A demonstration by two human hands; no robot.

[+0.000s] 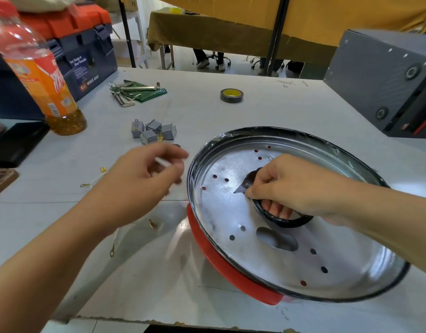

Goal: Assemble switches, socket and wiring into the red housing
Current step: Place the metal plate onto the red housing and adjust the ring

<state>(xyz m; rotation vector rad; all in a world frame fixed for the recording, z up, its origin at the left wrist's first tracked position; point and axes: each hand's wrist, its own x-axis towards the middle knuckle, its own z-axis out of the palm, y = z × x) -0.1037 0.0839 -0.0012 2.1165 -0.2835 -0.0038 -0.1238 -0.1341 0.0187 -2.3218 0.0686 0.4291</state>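
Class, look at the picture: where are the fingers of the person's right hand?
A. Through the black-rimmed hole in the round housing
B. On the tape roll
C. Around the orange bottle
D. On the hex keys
A: the right hand hooks its fingers through the black-rimmed hole of the housing, far from bottle, tape and keys.

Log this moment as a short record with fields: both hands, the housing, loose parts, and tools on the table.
left hand: blurred, pinching a thin white wire beside the housing
right hand: fingers through the black-rimmed centre hole, gripping its edge
red housing: tilted on the table, silver perforated plate facing up
grey switches: clustered behind the left hand
tape roll: far side
hex keys: far left
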